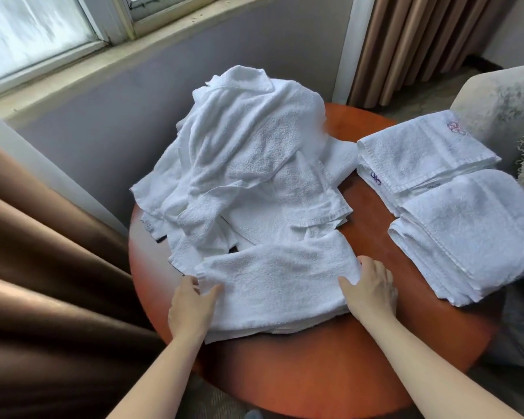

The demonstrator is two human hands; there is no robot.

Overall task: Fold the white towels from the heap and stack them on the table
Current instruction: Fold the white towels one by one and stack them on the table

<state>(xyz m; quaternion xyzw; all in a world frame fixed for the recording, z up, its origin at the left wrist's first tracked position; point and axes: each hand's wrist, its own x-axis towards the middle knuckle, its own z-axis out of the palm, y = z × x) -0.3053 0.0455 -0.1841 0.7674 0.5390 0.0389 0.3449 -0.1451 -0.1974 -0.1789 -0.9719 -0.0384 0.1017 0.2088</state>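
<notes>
The heap of towels (248, 152) is recorded as plain white, as are the towel (279, 285) at the near edge, the near stack (472, 231) and the far stack (421, 152). A blue emblem (375, 178) and a pink-red emblem (456, 128) are noted on the far stack. The tabletop (300, 373) is reddish-orange. The left curtain (43, 282) is brown. The far curtain (421, 40) is striped beige and brown.

Reads as a hotel room. Small round wooden table (300, 373) beside a window (28, 34), heavy brown curtain (43, 297), beige pleated curtain (421, 40), upholstered armchair (496, 95). Stacked white towels (421, 155) carry embroidered logos (456, 128): identical linen in bulk.
</notes>
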